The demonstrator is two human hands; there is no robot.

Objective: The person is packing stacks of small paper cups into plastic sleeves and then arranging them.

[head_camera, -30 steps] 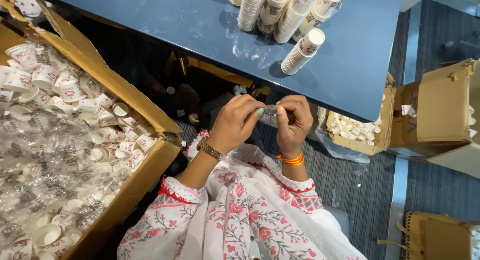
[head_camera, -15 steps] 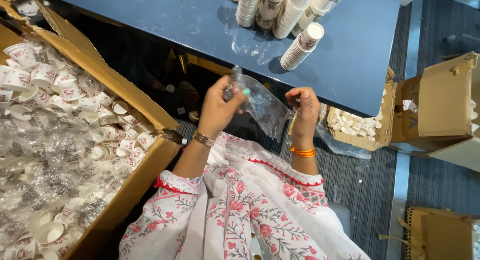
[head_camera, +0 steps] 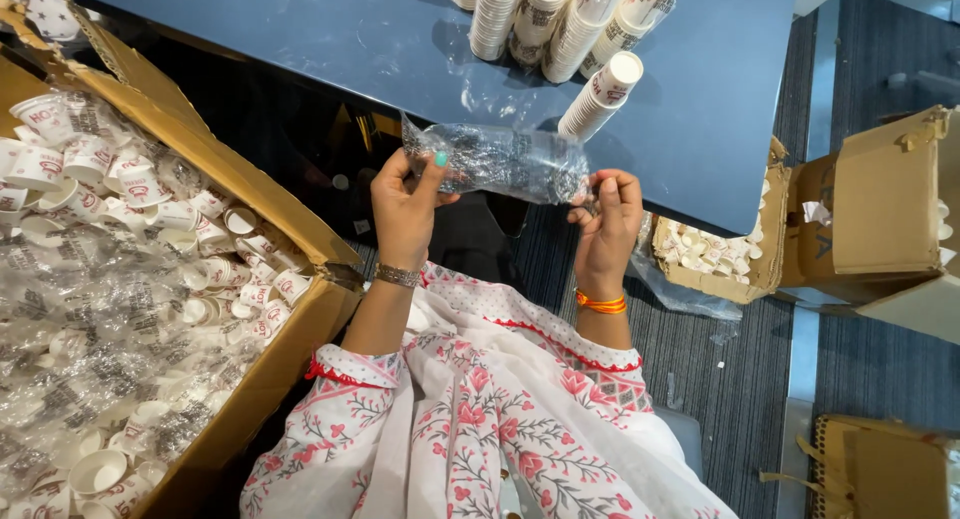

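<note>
Head view: both hands stretch plastic bag (head_camera: pixel 505 161) below table edge (head_camera: pixel 690 214).

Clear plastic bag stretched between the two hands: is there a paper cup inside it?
No: the clear crinkled plastic bag, held by the left hand and right hand, looks flat and empty.

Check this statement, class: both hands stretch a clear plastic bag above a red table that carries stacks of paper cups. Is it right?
One detail is wrong: the table is dark blue, not red. The head view shows the left hand and right hand stretching the clear plastic bag, with stacks of paper cups on the table.
</note>
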